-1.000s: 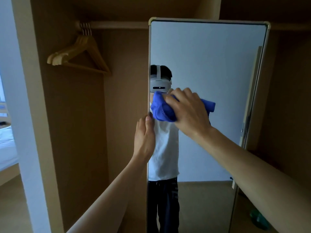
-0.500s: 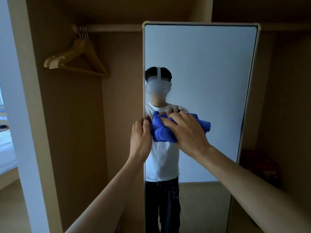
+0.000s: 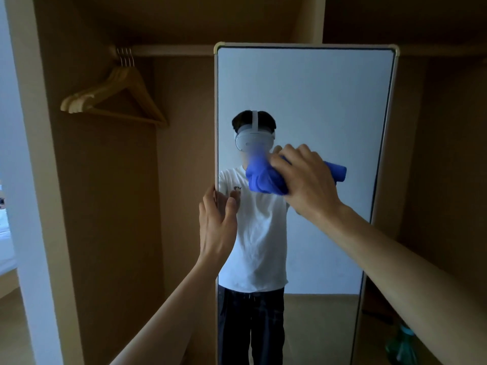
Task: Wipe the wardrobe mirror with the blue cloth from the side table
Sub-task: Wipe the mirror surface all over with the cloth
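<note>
The right hand [image 3: 308,185] presses the bunched blue cloth [image 3: 263,177] against the mirror [image 3: 316,101], its curled fingers [image 3: 292,155] clamped over the cloth and hiding its middle, while the left hand [image 3: 216,227] pinches the mirror's left edge, and the small print on the reflected shirt [image 3: 253,246] is too blurred to read.
</note>
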The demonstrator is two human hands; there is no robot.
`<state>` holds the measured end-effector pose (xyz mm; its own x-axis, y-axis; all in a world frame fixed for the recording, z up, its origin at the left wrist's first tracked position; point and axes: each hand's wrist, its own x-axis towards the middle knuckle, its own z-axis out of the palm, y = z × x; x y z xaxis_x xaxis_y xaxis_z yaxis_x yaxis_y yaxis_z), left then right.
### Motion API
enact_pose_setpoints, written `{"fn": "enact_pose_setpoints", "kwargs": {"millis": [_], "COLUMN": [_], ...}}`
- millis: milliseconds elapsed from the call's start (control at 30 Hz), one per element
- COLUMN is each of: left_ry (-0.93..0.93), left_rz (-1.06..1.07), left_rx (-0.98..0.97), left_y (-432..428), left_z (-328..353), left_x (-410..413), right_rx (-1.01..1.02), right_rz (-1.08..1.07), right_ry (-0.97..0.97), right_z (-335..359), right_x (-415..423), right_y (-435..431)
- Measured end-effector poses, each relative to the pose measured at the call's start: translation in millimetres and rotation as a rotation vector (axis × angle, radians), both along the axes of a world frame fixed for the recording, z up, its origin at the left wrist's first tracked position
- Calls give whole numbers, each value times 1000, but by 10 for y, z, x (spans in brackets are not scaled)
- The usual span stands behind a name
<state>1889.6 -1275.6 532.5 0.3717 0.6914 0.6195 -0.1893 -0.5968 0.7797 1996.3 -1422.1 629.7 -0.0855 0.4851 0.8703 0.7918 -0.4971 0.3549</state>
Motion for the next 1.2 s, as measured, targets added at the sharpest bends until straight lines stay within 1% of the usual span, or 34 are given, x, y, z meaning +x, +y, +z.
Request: {"fn": "enact_pose_setpoints", "kwargs": {"millis": [100, 200, 300, 433, 500, 700, 900, 1033, 1200], "left_ry": [10, 6, 13, 22, 30, 109, 123, 116, 123], "left_rz": [5, 27, 55, 84, 92, 145, 179, 213, 258], "left_rx": [0, -28, -8, -2, -11, -25, -19, -9, 9], "left_y": [6, -7, -48, -93, -133, -293, -359, -355, -348], "left_z": [-8, -6, -43, -48, -24, 64, 45, 3, -26], "left_x": [29, 66, 96, 100, 102, 136, 148, 179, 209], "right_rx": [-34, -117, -179, -292, -255, -56, 46, 23, -40], "right_rz": [-33, 25, 48, 48, 56, 33, 17, 59, 61], "right_ry": [-87, -27, 21, -1, -14, 16, 88, 60, -50], "right_z": [-257, -523, -751, -807, -714, -223, 278, 149, -370], "right_x": [58, 105, 94, 134, 160, 194, 310, 373, 457], "right_y": [-6, -46, -112, -173, -179, -261, -439, -456, -464]}}
